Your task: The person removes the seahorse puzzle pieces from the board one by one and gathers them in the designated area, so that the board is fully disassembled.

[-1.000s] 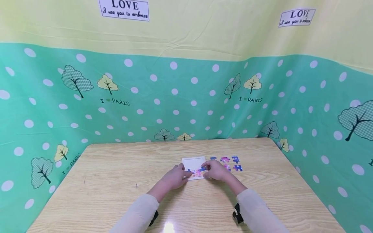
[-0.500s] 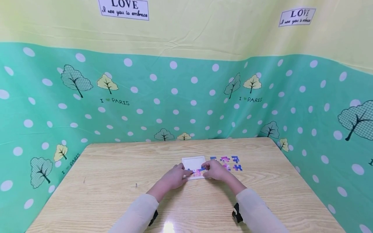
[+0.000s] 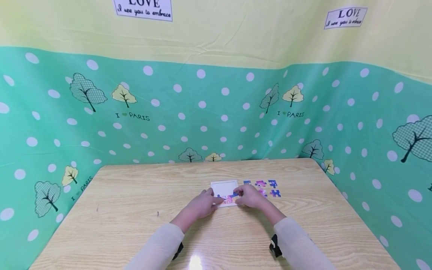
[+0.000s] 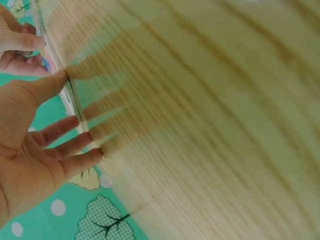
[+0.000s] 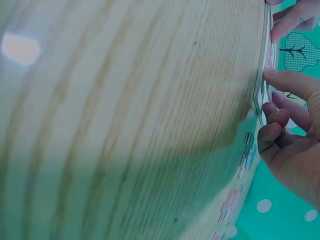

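Note:
A white puzzle tray (image 3: 224, 185) lies flat at mid-table, its far part bare and its near part lined with pink, orange and blue puzzle pieces (image 3: 228, 200). My left hand (image 3: 203, 204) is at the tray's left; the index fingertip presses on the pieces and the thumb is by the near edge. In the left wrist view, the other fingers of the left hand (image 4: 37, 150) spread fairly straight. At the tray's right side, my right hand (image 3: 250, 197) holds a blue-edged puzzle piece (image 3: 234, 195) between thumb and index finger. The right wrist view shows that hand's other fingers (image 5: 270, 134) curled.
Several loose pieces lie right of the tray, among them a pink one (image 3: 261, 183) and a blue one (image 3: 275, 193); my right hand partly covers some. The wooden table (image 3: 135, 198) ends at a green dotted curtain (image 3: 202, 131).
Both hands keep nearly the same place on the tray. The head view has tipped slightly, and the curtain sits a little higher in it.

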`<action>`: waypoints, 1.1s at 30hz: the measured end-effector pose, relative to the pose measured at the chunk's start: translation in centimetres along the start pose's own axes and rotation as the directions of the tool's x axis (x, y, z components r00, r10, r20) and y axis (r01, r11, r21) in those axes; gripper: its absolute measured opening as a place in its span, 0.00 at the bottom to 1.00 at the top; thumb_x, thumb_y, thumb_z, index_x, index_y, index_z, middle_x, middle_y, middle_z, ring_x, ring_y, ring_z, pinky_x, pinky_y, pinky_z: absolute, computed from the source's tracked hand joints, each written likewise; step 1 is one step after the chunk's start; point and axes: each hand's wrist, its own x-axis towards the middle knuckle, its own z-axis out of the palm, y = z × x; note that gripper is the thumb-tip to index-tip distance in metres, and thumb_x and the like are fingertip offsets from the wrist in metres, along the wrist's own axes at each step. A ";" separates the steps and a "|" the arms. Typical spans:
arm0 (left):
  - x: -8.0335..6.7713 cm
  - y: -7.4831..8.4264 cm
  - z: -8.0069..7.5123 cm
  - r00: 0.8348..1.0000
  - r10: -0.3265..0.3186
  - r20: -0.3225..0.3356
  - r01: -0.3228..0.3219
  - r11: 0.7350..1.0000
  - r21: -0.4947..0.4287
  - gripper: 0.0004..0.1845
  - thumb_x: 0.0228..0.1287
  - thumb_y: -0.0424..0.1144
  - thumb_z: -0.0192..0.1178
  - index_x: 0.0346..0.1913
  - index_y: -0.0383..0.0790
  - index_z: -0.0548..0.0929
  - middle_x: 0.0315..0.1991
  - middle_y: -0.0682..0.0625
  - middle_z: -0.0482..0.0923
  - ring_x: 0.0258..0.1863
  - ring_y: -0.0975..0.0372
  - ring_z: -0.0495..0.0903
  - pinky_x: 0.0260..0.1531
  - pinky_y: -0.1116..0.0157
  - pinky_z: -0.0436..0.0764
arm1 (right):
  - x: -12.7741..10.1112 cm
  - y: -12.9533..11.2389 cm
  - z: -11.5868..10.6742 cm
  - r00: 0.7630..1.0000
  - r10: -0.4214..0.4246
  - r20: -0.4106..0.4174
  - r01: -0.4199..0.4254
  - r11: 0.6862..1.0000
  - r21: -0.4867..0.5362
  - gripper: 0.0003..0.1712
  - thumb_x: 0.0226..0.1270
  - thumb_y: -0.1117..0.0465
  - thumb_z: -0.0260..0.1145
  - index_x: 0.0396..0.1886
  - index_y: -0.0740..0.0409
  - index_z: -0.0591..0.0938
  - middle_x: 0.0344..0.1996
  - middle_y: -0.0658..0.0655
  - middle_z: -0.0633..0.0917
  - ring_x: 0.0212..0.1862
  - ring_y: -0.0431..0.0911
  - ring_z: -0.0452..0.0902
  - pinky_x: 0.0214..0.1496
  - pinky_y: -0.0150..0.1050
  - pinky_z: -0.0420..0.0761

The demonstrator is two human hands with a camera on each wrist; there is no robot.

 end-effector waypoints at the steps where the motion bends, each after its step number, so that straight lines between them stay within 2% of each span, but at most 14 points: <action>1: 0.0 0.0 0.0 1.000 -0.002 0.002 0.002 1.000 0.002 0.18 0.64 0.44 0.58 0.56 0.62 0.78 0.45 0.43 0.74 0.41 0.54 0.75 0.37 0.60 0.81 | 0.0 0.0 0.0 1.000 -0.003 -0.002 0.003 1.000 0.000 0.26 0.50 0.67 0.69 0.52 0.64 0.79 0.32 0.54 0.79 0.32 0.44 0.72 0.29 0.33 0.77; 6: 0.1 0.1 -0.1 1.000 -0.003 0.008 0.003 1.000 0.014 0.18 0.64 0.44 0.58 0.57 0.62 0.78 0.47 0.42 0.74 0.45 0.51 0.76 0.41 0.57 0.82 | 0.0 0.0 0.0 1.000 -0.002 -0.012 0.002 1.000 0.000 0.26 0.49 0.67 0.70 0.52 0.64 0.80 0.32 0.54 0.79 0.31 0.44 0.72 0.30 0.34 0.77; 14: 0.1 0.2 -0.2 1.000 0.000 0.008 0.000 1.000 0.023 0.18 0.64 0.43 0.58 0.56 0.61 0.79 0.45 0.43 0.74 0.42 0.52 0.75 0.39 0.58 0.81 | -0.3 -0.2 0.0 0.999 -0.031 -0.031 0.030 0.999 -0.042 0.24 0.49 0.66 0.70 0.51 0.63 0.81 0.32 0.53 0.79 0.34 0.44 0.72 0.34 0.34 0.77; 24: -0.1 0.5 -0.5 1.000 -0.024 0.017 0.024 0.999 -0.029 0.18 0.64 0.42 0.59 0.56 0.59 0.79 0.43 0.44 0.73 0.39 0.55 0.74 0.37 0.60 0.80 | -0.4 -0.1 0.2 0.998 -0.032 -0.054 0.029 0.998 -0.060 0.24 0.50 0.65 0.71 0.50 0.62 0.81 0.34 0.54 0.78 0.37 0.44 0.71 0.37 0.35 0.77; 33: -0.2 0.5 -0.6 1.000 -0.027 0.013 0.027 0.999 -0.037 0.17 0.65 0.42 0.58 0.56 0.59 0.79 0.48 0.40 0.74 0.48 0.47 0.76 0.46 0.54 0.81 | -0.5 -0.1 0.4 0.996 -0.040 -0.074 0.034 0.996 -0.079 0.25 0.49 0.66 0.71 0.51 0.63 0.80 0.34 0.55 0.78 0.34 0.44 0.71 0.34 0.34 0.76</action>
